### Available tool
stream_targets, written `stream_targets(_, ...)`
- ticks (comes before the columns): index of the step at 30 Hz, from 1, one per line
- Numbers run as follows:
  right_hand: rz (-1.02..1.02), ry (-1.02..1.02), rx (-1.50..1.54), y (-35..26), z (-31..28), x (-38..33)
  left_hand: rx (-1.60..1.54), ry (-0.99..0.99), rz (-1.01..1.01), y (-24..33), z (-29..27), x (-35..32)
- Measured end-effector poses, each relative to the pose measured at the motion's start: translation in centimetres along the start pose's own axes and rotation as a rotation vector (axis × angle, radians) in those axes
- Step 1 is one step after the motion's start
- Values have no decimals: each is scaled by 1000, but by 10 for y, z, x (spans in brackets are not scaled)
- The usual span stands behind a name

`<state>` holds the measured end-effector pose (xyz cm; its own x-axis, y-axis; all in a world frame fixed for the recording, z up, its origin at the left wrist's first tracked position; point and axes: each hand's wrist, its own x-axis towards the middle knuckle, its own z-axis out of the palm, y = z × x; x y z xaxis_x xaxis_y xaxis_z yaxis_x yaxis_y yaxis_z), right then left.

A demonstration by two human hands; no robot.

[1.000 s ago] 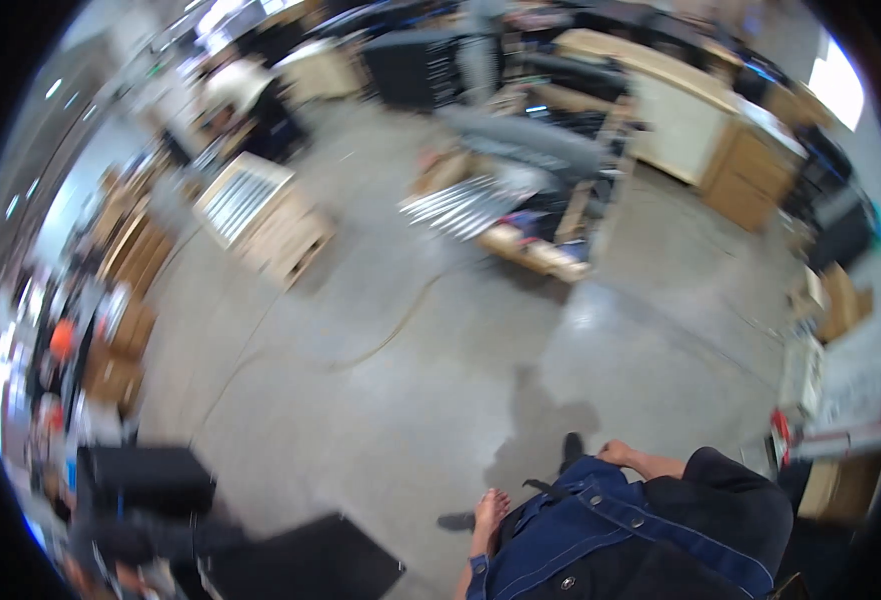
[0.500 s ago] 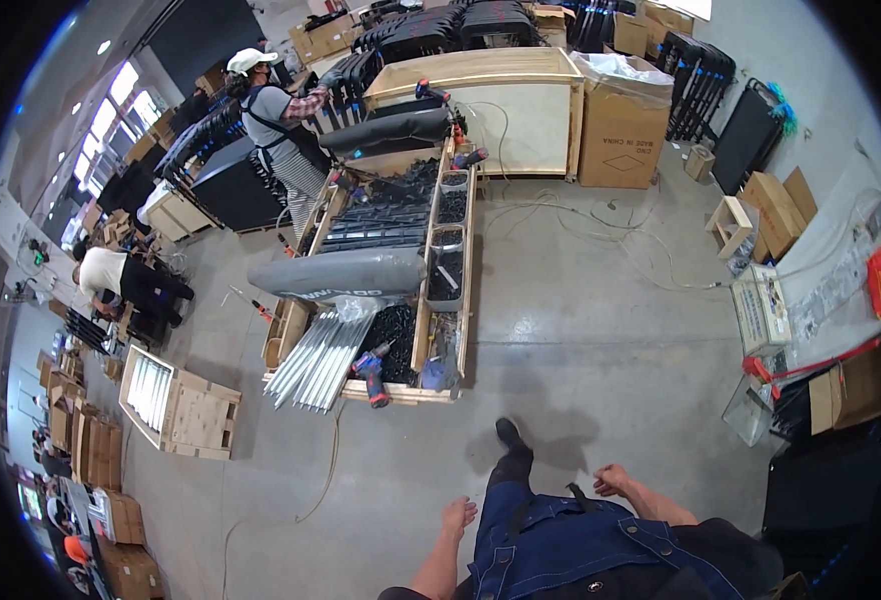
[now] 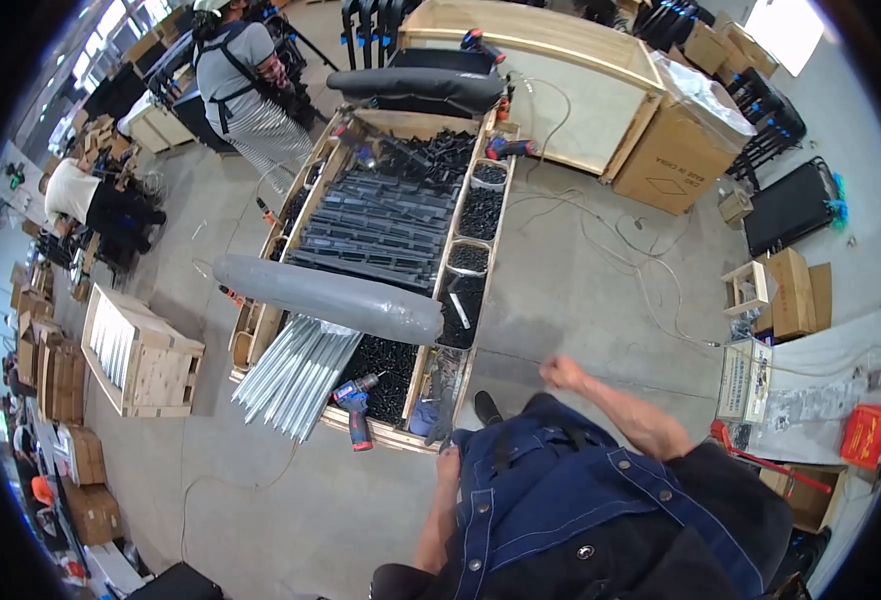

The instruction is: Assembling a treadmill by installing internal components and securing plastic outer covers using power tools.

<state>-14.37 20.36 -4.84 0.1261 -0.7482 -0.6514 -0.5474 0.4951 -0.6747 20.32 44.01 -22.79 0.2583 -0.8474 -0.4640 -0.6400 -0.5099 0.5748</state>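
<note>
My right hand (image 3: pixel 564 374) is held out above the floor, its fingers curled in with nothing seen in them. Down by my blue apron (image 3: pixel 541 490), my left hand (image 3: pixel 448 466) is near the close corner of a wooden parts bench (image 3: pixel 398 437); its fingers are mostly hidden. On that end of the bench lie a cordless drill (image 3: pixel 355 405), a bundle of silver metal tubes (image 3: pixel 296 375) and small black parts (image 3: pixel 391 370). A blue-grey cloth item (image 3: pixel 426 418) rests in the corner compartment. A grey padded roller (image 3: pixel 326 298) spans the bench, with dark metal bars (image 3: pixel 376 230) beyond it.
A wooden crate of tubes (image 3: pixel 146 360) stands on the floor at left. Another worker (image 3: pixel 241 85) is past the bench; a second (image 3: pixel 101 200) bends over farther left. A large cardboard box (image 3: pixel 676 150) stands at far right. Hoses (image 3: pixel 651 265) trail over the floor.
I have stepped forward, so the bench is now close in front of me. My right hand has risen forward and its fingers are more curled. The far worker has turned away.
</note>
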Motion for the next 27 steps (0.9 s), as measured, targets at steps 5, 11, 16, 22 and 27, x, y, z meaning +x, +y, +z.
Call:
stream_targets(5,-377,-132,-307,-157,-8,135,-1371,152,-677,97,-80,-39)
stream_targets(11,-660,-248,-698,-278,42,251,-1557,627,-1119,108,36,-220)
stream_targets(16,-761,-369,-938,-311,70,288,-1191,276,-599,217,101,-253)
stream_targets(22,-526,-262,-695,-312,87,310,-1239,419,-764,277,113,-240)
stream_targets(27,-447,-185,-657,-302,97,320,-1297,542,-787,307,91,-165)
